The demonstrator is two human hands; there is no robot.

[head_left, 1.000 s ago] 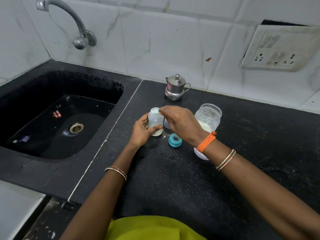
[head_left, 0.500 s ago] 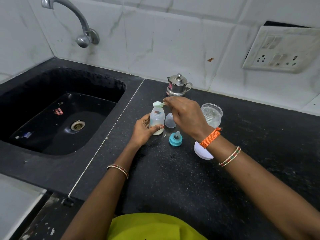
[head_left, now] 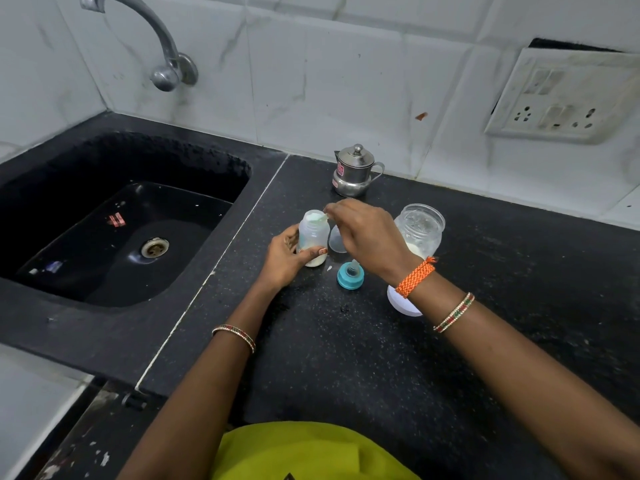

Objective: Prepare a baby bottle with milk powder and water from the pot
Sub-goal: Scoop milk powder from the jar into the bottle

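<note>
- Left hand (head_left: 282,258) wrapped around baby bottle (head_left: 312,238), upright on the table (head_left: 381,358) (white powder at its bottom).
- Right hand (head_left: 367,233) pinching a scoop (head_left: 319,218) over the bottle's mouth.
- Right of the bottle: teal nipple ring (head_left: 350,276), open powder jar (head_left: 419,230).
- Behind the bottle: steel pot (head_left: 355,171).

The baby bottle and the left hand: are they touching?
Touching. The head view shows the left hand wrapped around the baby bottle, thumb pressed across its lower front, steadying it upright on the counter.
</note>
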